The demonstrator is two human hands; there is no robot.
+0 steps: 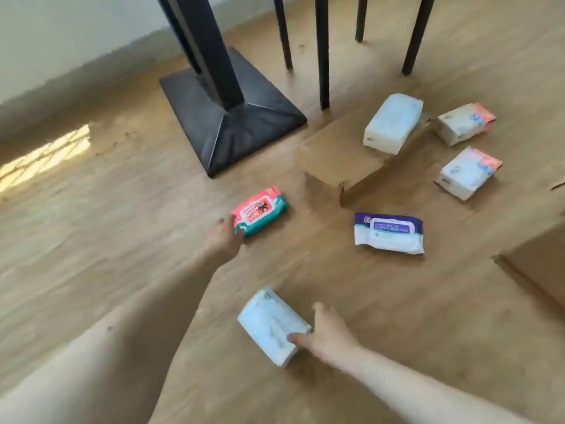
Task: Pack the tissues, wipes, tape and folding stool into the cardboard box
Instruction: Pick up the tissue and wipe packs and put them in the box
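My left hand (224, 237) reaches to the near end of a red and green wipes pack (261, 211) on the floor, fingers touching it. My right hand (325, 333) rests against the right side of a pale blue tissue pack (270, 324) near me, fingers spread on it. A purple and white wipes pack (389, 232) lies in the middle. A larger pale tissue pack (393, 123) lies on a flattened cardboard box (333, 160). Two small tissue packs with orange ends (466, 123) (469, 171) lie at the right. No tape or stool shows.
A black table pedestal base (232, 117) stands on the wooden floor just behind the cardboard. Black chair legs (322, 50) rise at the back. Another cardboard piece (538, 264) enters from the right edge. A sunlit patch marks the floor at far left.
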